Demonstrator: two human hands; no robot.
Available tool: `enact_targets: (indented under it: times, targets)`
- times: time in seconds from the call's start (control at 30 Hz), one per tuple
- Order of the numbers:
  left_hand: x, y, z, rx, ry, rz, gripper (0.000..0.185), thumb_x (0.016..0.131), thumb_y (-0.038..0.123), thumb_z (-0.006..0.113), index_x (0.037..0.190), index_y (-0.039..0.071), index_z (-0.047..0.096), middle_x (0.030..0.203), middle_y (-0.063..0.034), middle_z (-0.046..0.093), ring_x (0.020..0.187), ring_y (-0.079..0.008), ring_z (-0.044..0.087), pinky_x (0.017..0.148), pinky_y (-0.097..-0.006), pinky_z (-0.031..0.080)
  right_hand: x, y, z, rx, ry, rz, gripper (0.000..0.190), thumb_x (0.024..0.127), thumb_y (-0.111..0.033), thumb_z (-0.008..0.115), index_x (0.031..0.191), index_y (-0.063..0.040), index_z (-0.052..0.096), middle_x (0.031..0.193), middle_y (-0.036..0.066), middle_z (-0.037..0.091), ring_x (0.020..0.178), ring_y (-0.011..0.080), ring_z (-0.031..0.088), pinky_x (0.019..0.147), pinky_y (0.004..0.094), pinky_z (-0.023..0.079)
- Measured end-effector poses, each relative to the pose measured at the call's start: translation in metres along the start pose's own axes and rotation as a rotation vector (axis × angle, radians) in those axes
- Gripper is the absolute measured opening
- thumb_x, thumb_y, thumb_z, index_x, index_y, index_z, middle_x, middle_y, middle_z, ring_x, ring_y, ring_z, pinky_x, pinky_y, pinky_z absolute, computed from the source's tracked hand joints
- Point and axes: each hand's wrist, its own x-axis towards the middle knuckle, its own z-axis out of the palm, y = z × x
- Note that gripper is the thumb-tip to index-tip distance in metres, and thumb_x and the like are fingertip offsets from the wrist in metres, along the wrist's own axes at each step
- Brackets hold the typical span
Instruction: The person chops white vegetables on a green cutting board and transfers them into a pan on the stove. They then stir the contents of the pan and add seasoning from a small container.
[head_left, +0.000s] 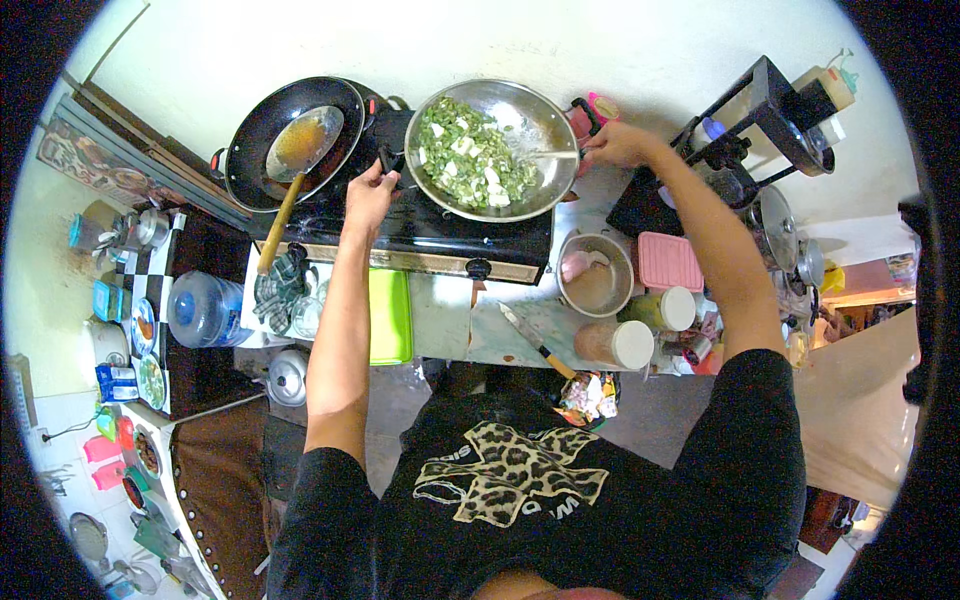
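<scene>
A stainless steel wok (551, 184) rests on the right side of a black gas stove (457, 244). Chopped green vegetables with white cubes (472, 157) fill its left and middle part. My left hand (371, 196) grips the wok's black side handle (390, 156). In my right hand (619, 144), at the wok's right rim, is a metal utensil (555, 154) whose shaft reaches into the food; its head is hidden there. A black wok (251, 127) sits on the stove's left side, with a wooden-handled metal turner (304, 142) lying across it.
Below the stove, a knife (525, 330) lies on the counter beside a metal pot (596, 277), a pink-lidded box (670, 261) and white-lidded jars (634, 345). A green tray (390, 315) and a cloth (277, 296) are at left. A black metal stand (765, 112) rises at right.
</scene>
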Motion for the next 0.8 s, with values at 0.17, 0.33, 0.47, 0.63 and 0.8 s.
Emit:
enact_targets:
  times: [0.17,0.33,0.47,0.63,0.8]
  targets:
    - [0.0,-0.006,-0.002,-0.002,-0.006,-0.021,0.04,0.1,0.011,0.064,0.14,0.008,0.062,0.103,-0.0039,0.071,0.09,-0.0102,0.065,0.077,-0.0282,0.058,-0.002,-0.031,0.07,0.573,-0.004,0.181,0.031,0.096,-0.033,0.07,0.107,-0.006,0.079,0.066,0.002,0.063,0.052,0.0093,0.052,0.049,0.0288,0.042]
    - [0.003,-0.013,-0.001,-0.064,0.024,-0.063,0.041,0.099,0.009,0.064,0.14,0.007,0.061,0.103,-0.003,0.071,0.088,-0.0098,0.064,0.077,-0.0279,0.058,-0.037,-0.068,0.094,0.261,0.334,0.23,0.037,0.091,-0.041,0.071,0.108,-0.01,0.079,0.086,0.015,0.073,0.076,0.028,0.07,0.072,0.0389,0.054]
    - [0.005,-0.016,0.0,-0.125,0.003,-0.063,0.041,0.099,0.008,0.064,0.14,0.006,0.061,0.103,-0.0026,0.071,0.087,-0.01,0.064,0.076,-0.0276,0.058,-0.078,-0.098,0.094,0.178,0.54,0.389,0.034,0.091,-0.039,0.069,0.117,-0.018,0.076,0.097,0.02,0.075,0.09,0.0393,0.073,0.082,0.0455,0.057]
    - [0.002,-0.014,0.001,-0.161,0.012,-0.044,0.043,0.099,0.008,0.065,0.141,0.005,0.06,0.099,-0.0007,0.069,0.085,-0.009,0.063,0.074,-0.0271,0.057,-0.096,-0.133,0.089,-0.122,0.674,0.527,0.036,0.094,-0.037,0.065,0.127,-0.024,0.07,0.095,0.017,0.074,0.091,0.0408,0.071,0.078,0.0515,0.056]
    - [0.0,-0.012,0.001,-0.166,0.029,-0.07,0.042,0.098,0.009,0.066,0.14,0.004,0.061,0.092,0.0014,0.065,0.08,-0.0082,0.06,0.072,-0.0258,0.056,-0.105,-0.151,0.091,-0.19,0.761,0.623,0.039,0.096,-0.038,0.062,0.133,-0.026,0.065,0.1,0.016,0.072,0.086,0.0405,0.071,0.076,0.0546,0.057]
